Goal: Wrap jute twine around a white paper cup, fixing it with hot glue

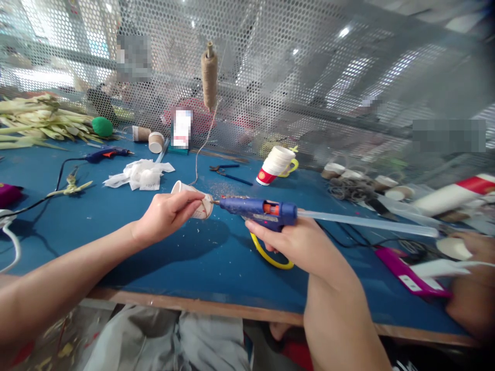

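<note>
My left hand (164,214) is closed around a white paper cup (201,208), tipped on its side with its base facing right. Twine (196,165) runs up from the cup to a spool (210,77) hanging on the mesh. My right hand (296,239) grips a blue hot glue gun (257,210), and its nozzle is at the cup's base. A long clear glue stick (371,224) sticks out of the gun's back. Below the gun a yellow ring-shaped handle (270,256) shows; what it belongs to is hidden.
Beyond the hands are pliers (232,174), stacked paper cups (276,165) and crumpled white tissue (141,175). A second glue gun (106,153) lies to the left. Purple power strips (412,273) with cables lie at both sides. Another person's arm (474,283) reaches in at the right edge.
</note>
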Motion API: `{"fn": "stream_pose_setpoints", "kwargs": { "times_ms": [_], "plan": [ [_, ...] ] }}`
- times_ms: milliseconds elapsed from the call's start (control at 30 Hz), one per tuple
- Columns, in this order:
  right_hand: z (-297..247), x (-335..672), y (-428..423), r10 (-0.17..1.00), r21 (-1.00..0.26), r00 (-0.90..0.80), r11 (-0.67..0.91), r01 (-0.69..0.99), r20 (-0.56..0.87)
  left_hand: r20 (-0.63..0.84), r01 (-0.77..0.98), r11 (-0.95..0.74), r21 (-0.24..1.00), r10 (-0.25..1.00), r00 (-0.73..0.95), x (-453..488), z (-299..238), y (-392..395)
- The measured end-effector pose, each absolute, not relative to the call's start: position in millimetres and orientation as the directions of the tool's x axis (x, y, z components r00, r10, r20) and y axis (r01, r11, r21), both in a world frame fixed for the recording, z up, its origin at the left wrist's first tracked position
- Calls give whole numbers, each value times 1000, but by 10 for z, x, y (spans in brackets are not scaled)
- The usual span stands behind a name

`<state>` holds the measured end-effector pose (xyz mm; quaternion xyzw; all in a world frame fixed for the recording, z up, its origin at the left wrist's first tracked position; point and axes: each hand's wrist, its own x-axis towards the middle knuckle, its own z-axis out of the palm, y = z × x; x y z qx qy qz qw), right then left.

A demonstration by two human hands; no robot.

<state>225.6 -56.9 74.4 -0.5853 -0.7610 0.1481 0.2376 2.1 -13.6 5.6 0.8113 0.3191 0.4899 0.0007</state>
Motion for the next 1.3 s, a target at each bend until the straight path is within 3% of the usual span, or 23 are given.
{"fn": "stream_pose_setpoints", "kwargs": {
  "times_ms": [200,600,867,1067,1200,1300],
  "plan": [
    [715,2260,-534,967,-485,-175,244,840,183,812,517,-814,266,478,335,15,51,-151],
    [736,2250,-562,972,-533,-171,233,813,164,804,510,-809,293,497,326,15,62,-145],
    [760,2244,-586,972,-533,-184,234,813,146,736,488,-749,447,618,274,25,91,-146],
    [771,2225,-612,977,-562,-177,215,799,122,709,509,-712,484,660,249,21,104,-140],
    [773,2256,-599,981,-624,-168,190,758,94,719,508,-714,481,653,237,17,108,-141],
    [746,2329,-516,982,-772,-172,172,612,82,735,503,-731,461,632,245,15,84,-134]
  ]
}}
